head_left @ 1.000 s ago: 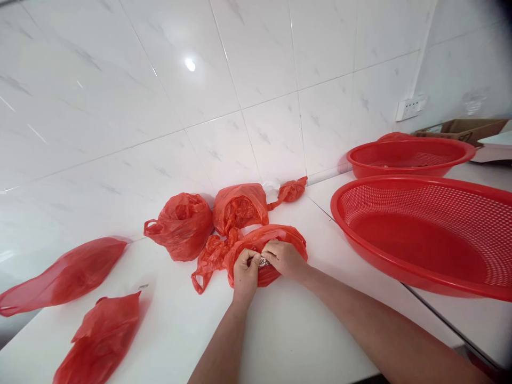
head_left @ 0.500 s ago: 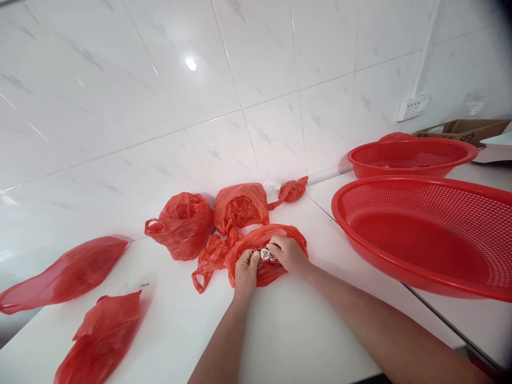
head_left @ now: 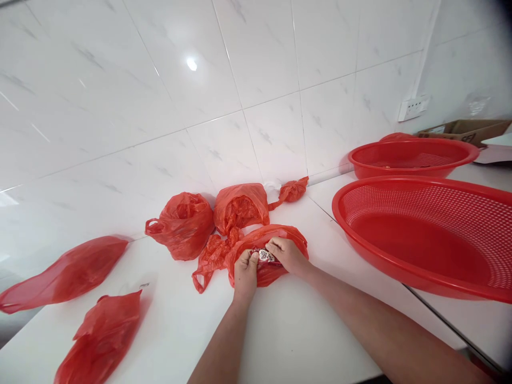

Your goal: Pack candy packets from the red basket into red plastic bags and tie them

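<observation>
Between my two hands is a small dark red packet [head_left: 265,255] with white print and a pale round label. My left hand [head_left: 245,269] pinches its left side, thumb on top. At its right edge, the bent fingers of my right hand [head_left: 286,253] are closed on the packet. Both hands are over the mouth of a red plastic bag [head_left: 294,234] on the white table [head_left: 280,330]. A crumpled red bag with a loop handle [head_left: 212,256] lies against its left side. What else is inside the bag under my hands is mostly hidden.
Behind stand two full red bags [head_left: 184,226] and a small knotted one [head_left: 294,190] by the tiled wall. Two more red bags [head_left: 100,336] lie at left. At right are a large red perforated basket [head_left: 416,240], another red basket [head_left: 412,157] and a cardboard box [head_left: 468,128].
My hands have barely moved. The packet has turned slightly between my fingers, and more of its printed face shows now.
</observation>
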The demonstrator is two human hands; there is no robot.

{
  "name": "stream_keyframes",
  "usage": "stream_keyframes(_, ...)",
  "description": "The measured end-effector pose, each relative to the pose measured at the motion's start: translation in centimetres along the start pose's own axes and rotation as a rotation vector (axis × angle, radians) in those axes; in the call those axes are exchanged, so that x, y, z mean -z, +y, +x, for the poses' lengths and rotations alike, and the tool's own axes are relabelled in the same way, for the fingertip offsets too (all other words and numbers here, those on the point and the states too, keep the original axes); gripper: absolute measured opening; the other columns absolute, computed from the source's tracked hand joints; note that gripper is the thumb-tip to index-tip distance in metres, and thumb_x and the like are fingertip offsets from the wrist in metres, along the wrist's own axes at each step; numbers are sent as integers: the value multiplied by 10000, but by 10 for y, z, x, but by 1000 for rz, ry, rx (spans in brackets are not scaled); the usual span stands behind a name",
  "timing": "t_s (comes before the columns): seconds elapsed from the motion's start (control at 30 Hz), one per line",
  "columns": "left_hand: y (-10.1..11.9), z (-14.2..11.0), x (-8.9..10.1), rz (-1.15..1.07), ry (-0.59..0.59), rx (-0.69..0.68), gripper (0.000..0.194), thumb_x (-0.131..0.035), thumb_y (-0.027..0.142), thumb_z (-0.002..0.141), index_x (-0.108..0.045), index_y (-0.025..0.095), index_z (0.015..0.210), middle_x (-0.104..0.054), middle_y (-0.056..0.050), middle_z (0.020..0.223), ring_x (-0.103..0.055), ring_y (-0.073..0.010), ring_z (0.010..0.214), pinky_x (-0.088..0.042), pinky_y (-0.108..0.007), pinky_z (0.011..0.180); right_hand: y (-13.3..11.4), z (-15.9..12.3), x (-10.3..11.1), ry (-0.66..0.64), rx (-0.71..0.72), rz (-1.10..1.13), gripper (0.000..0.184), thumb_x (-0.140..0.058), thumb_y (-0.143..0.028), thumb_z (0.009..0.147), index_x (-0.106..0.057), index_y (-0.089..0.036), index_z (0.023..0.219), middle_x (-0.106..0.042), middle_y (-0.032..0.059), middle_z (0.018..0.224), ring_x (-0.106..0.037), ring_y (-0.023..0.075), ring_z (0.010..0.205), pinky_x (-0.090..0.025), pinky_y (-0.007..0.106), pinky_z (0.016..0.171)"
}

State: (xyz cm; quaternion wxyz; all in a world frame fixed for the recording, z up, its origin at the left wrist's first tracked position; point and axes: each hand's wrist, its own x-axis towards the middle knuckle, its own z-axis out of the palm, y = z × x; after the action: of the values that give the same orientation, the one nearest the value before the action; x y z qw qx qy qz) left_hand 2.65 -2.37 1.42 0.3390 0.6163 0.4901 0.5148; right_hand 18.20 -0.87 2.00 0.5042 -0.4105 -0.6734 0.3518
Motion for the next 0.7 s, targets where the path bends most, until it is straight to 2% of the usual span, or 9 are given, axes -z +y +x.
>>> stream_keyframes(0.17, -4, 2, -1, -56, 53, 19, 269, -504, 414, 857, -520, 199, 697, -505, 46, 611, -445, -107, 575, -375, -227, 583, 2, -2, 2, -66, 4, -40, 388, -498, -433, 848, -294, -213, 602, -335, -59, 553, -326, 102, 527, -249, 246, 482)
stream_keyframes(0.33, -4, 2, 0, -110, 59, 43, 255, -528, 420, 844, -549, 198, 722, -532, 43, 616, -476, -108, 580, -394, -228, 596, 0, -2, 0, -77, 15, -104, 374, -515, -337, 820, -249, -210, 590, -325, -62, 538, -311, 97, 525, -244, 238, 475)
stream_keyframes(0.7, -1, 5, 1, -341, -92, 127, 336, -582, 493, 781, -512, 178, 686, -501, 43, 605, -418, -80, 517, -368, -213, 518, -9, -5, -2, -141, 24, 14, 349, -499, -349, 840, -301, -206, 590, -365, -62, 546, -341, 88, 519, -286, 226, 472)
